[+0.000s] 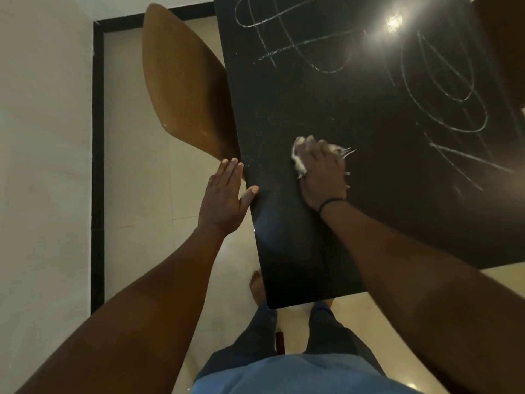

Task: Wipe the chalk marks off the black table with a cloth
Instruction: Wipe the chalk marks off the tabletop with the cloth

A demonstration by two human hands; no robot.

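Closest to me, my left hand [223,199] lies flat with fingers spread at the edge of the black worktop [298,251], bracing. My right hand [321,169] presses a bunched pale cloth [299,163] onto the near part of the surface, fingers curled over it. I judge wiping is under way; chalk marks [443,89] remain farther off, so the next strokes must reach forward and rightward.

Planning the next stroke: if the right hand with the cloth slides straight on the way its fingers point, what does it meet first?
Bare black table first, probably; the right hand presses the cloth, fingers pointing up-left. Further on, likely the chalk marks.
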